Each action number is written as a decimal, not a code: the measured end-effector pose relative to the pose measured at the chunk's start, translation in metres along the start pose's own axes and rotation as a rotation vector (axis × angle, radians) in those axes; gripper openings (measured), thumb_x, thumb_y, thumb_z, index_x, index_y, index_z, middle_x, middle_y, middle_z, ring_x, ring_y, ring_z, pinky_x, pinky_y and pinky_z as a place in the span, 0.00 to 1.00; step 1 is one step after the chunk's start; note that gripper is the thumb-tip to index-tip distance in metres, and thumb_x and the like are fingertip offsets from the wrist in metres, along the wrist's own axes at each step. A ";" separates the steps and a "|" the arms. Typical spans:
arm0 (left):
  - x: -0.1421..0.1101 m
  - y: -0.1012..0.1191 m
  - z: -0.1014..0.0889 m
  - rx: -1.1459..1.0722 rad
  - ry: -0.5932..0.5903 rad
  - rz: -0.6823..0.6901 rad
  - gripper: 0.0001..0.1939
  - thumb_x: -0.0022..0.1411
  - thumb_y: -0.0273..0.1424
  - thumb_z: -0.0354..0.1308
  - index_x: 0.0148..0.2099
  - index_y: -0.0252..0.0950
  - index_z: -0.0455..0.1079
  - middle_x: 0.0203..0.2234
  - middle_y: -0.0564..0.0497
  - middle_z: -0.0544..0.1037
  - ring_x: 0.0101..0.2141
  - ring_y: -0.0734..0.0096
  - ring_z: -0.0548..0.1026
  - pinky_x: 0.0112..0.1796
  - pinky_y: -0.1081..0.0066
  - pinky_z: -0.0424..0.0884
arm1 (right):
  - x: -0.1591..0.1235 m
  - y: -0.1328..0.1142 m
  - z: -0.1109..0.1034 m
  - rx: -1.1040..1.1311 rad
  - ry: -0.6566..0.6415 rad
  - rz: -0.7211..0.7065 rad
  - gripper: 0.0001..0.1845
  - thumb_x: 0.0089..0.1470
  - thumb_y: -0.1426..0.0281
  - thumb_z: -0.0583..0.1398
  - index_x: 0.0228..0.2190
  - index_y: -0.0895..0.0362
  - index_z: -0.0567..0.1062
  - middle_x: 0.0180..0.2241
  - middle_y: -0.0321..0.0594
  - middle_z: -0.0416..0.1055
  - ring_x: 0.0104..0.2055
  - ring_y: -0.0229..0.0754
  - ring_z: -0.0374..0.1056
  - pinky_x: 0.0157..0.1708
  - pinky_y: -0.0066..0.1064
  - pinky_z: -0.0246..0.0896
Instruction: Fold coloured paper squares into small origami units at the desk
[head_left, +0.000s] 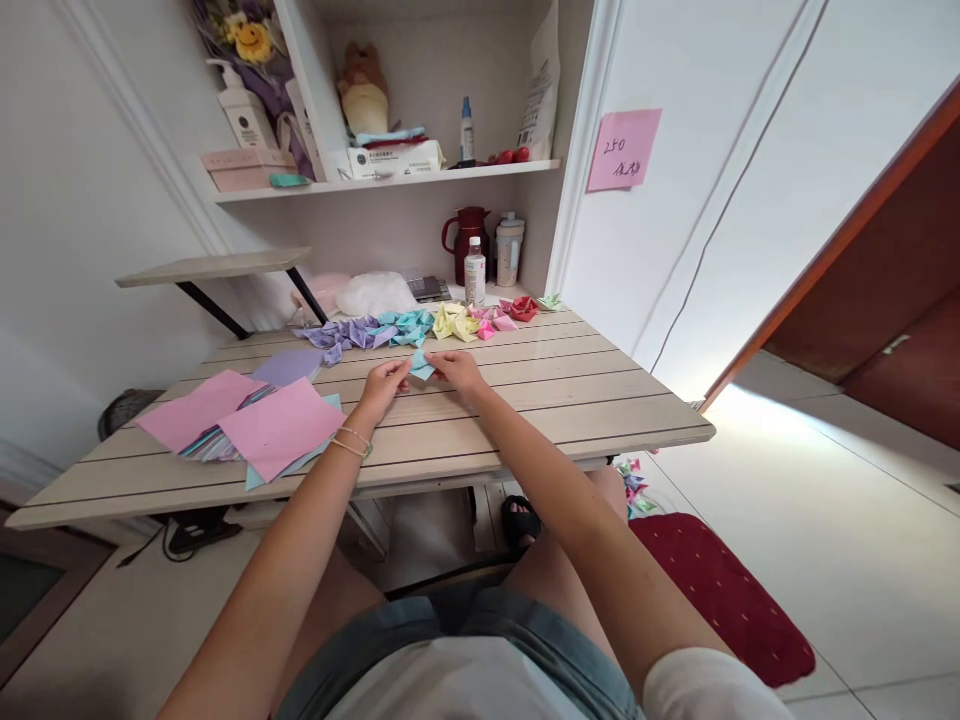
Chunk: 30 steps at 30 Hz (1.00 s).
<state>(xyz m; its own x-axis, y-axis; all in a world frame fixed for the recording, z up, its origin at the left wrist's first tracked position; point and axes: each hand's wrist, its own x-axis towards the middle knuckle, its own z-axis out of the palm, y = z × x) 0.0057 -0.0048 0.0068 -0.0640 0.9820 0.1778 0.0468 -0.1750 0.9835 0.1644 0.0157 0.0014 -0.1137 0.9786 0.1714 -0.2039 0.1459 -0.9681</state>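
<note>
A small piece of light blue folded paper (421, 366) is held between my two hands above the desk. My left hand (387, 388) pinches its left edge, while my right hand (459, 370) grips the right side. Fingers cover part of the paper, so its exact fold is hard to make out. Just beyond my hands lies a row of folded paper pieces: purple ones (352, 333), blue ones (409, 326), yellow ones (454, 321), then pink ones (495, 318) and a red one (523, 309). Left of my left hand are pink paper sheets (281, 425) on a stack.
The wooden desk (570, 400) has a front edge close to my lap. A purple paper stack (287, 366), a small raised stand (217, 265), a clear bottle (475, 275), a red jug (470, 240) and a tumbler (509, 248) are on it. A red mat (712, 600) lies on the floor.
</note>
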 end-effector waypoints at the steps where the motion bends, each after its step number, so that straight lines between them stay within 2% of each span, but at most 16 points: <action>1: -0.001 0.001 0.000 -0.031 -0.004 -0.023 0.17 0.45 0.40 0.66 0.33 0.32 0.73 0.23 0.52 0.74 0.21 0.78 0.70 0.27 0.74 0.69 | 0.000 -0.001 0.000 0.030 0.017 0.007 0.14 0.40 0.60 0.66 0.24 0.60 0.77 0.23 0.37 0.72 0.26 0.35 0.67 0.29 0.27 0.66; 5: -0.003 0.005 0.002 -0.090 -0.028 -0.066 0.16 0.46 0.39 0.66 0.33 0.32 0.72 0.27 0.49 0.77 0.25 0.74 0.75 0.30 0.72 0.73 | 0.000 -0.004 -0.001 0.084 0.039 0.002 0.12 0.39 0.63 0.65 0.26 0.59 0.76 0.25 0.36 0.72 0.27 0.36 0.67 0.30 0.28 0.67; 10: -0.006 0.006 0.005 -0.100 -0.085 -0.062 0.18 0.45 0.37 0.67 0.35 0.31 0.72 0.24 0.49 0.77 0.24 0.73 0.75 0.31 0.72 0.74 | -0.003 -0.004 -0.002 0.053 0.030 -0.017 0.12 0.39 0.65 0.65 0.27 0.59 0.75 0.24 0.36 0.72 0.27 0.36 0.67 0.29 0.28 0.66; 15: -0.004 0.002 0.004 -0.115 -0.043 -0.004 0.16 0.44 0.37 0.67 0.32 0.30 0.72 0.23 0.50 0.76 0.24 0.75 0.74 0.32 0.72 0.73 | -0.005 -0.006 -0.001 0.019 0.045 0.008 0.11 0.40 0.69 0.64 0.29 0.59 0.73 0.22 0.34 0.71 0.25 0.35 0.66 0.28 0.27 0.66; 18: -0.003 0.000 0.003 -0.123 -0.015 0.016 0.17 0.43 0.36 0.67 0.33 0.31 0.72 0.23 0.50 0.76 0.24 0.74 0.74 0.32 0.71 0.73 | -0.005 -0.007 0.001 0.018 0.055 0.015 0.07 0.42 0.71 0.63 0.28 0.58 0.72 0.23 0.33 0.71 0.25 0.34 0.67 0.29 0.26 0.66; 21: -0.002 0.000 0.002 -0.113 0.000 0.023 0.18 0.43 0.35 0.67 0.35 0.32 0.70 0.23 0.51 0.76 0.24 0.73 0.74 0.30 0.70 0.73 | -0.005 -0.007 0.001 -0.012 0.002 0.018 0.04 0.45 0.72 0.61 0.28 0.58 0.73 0.25 0.35 0.73 0.28 0.34 0.68 0.30 0.26 0.67; 25: -0.002 0.000 0.002 -0.121 0.017 0.028 0.15 0.44 0.34 0.66 0.35 0.32 0.71 0.26 0.50 0.77 0.27 0.73 0.74 0.32 0.70 0.73 | -0.007 -0.006 0.001 -0.047 -0.061 0.027 0.05 0.46 0.72 0.61 0.29 0.59 0.75 0.26 0.36 0.73 0.28 0.34 0.68 0.31 0.26 0.67; 30: -0.003 0.000 0.002 -0.183 -0.035 -0.015 0.13 0.44 0.31 0.65 0.33 0.31 0.73 0.29 0.48 0.77 0.31 0.70 0.75 0.36 0.67 0.74 | -0.009 -0.004 0.000 -0.064 -0.118 0.003 0.12 0.40 0.72 0.65 0.32 0.59 0.74 0.23 0.34 0.71 0.26 0.32 0.66 0.30 0.25 0.66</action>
<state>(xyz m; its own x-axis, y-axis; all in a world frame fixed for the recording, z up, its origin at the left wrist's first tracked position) 0.0079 -0.0074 0.0061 -0.0281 0.9859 0.1649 -0.1364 -0.1672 0.9765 0.1667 0.0066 0.0040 -0.2288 0.9557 0.1850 -0.1415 0.1554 -0.9777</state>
